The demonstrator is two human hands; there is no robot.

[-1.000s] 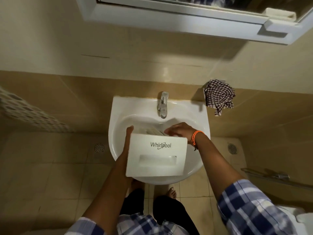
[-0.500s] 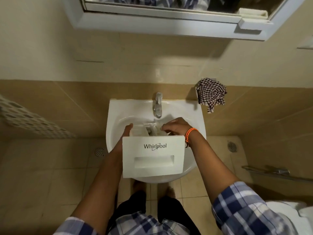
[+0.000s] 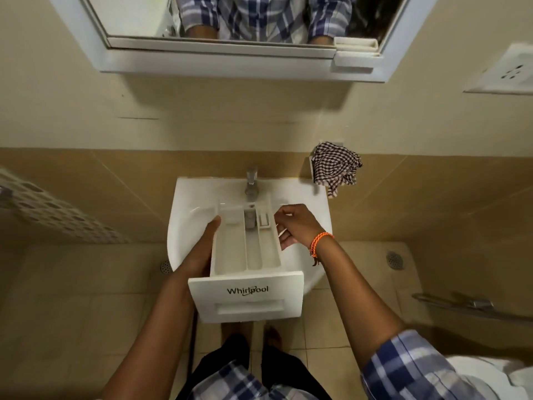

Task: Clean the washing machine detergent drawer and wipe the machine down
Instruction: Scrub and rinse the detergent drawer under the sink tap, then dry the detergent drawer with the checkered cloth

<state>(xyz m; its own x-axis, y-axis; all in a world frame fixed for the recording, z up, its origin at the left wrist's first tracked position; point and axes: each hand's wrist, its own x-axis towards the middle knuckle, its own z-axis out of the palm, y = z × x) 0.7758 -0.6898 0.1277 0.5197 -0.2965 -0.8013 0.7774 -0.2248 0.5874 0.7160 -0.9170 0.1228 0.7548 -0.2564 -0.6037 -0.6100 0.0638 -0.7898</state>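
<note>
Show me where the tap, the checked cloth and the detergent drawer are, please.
Tap (image 3: 251, 184): head view, on its metal body above the basin.
Checked cloth (image 3: 336, 166): head view, middle of the bunched fabric on the wall.
Detergent drawer (image 3: 248, 295): head view, front panel near the logo.

1 drawer (image 3: 248, 295) with 3 compartments, 1 sink (image 3: 184, 215), 1 tap (image 3: 251, 183), 1 checked cloth (image 3: 336, 167), 1 mirror (image 3: 144, 15), 1 wall socket (image 3: 510, 72), 2 floor drains (image 3: 394, 259), 2 hands (image 3: 297, 226), 1 orange wristband (image 3: 320, 241).

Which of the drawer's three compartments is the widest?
The left compartment of the detergent drawer, beside the left hand; the middle and right ones are narrow channels.
</note>
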